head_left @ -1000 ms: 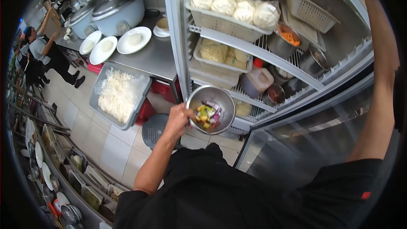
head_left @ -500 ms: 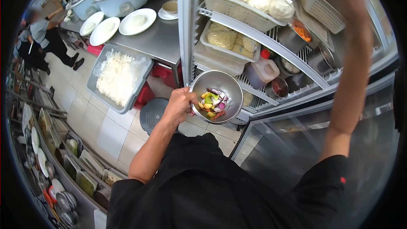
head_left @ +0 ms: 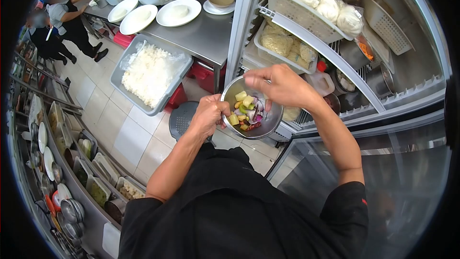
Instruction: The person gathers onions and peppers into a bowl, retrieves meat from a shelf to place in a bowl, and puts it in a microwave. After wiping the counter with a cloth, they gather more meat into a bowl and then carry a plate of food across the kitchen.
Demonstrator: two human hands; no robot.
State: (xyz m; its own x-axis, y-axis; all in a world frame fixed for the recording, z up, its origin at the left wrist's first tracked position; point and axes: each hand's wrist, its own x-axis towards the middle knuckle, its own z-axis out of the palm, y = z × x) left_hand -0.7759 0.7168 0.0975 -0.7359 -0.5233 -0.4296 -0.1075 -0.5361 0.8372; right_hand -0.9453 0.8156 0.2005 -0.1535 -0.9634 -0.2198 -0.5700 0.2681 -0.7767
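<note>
My left hand (head_left: pixel 209 113) grips the near rim of a small steel bowl (head_left: pixel 266 123) held at chest height in front of an open fridge. The bowl holds chopped vegetables (head_left: pixel 247 111): yellow and green chunks, purple onion and some red bits. My right hand (head_left: pixel 280 85) hovers over the bowl's far rim, fingers pinched together above the pieces; whether anything sits between the fingertips I cannot tell.
The fridge shelves carry a white basket of bagged dough balls (head_left: pixel 318 1), a tray of noodles (head_left: pixel 283 48), steel pots (head_left: pixel 378 79) and a jug (head_left: pixel 321 81). A grey tub of rice (head_left: pixel 151 73) sits left on a red crate, white plates (head_left: pixel 179 12) on the steel counter. Two people (head_left: pixel 62 24) stand far left.
My right arm has come down from the upper fridge shelf; the hand is now over the bowl. The bowl has shifted slightly right and the view has turned.
</note>
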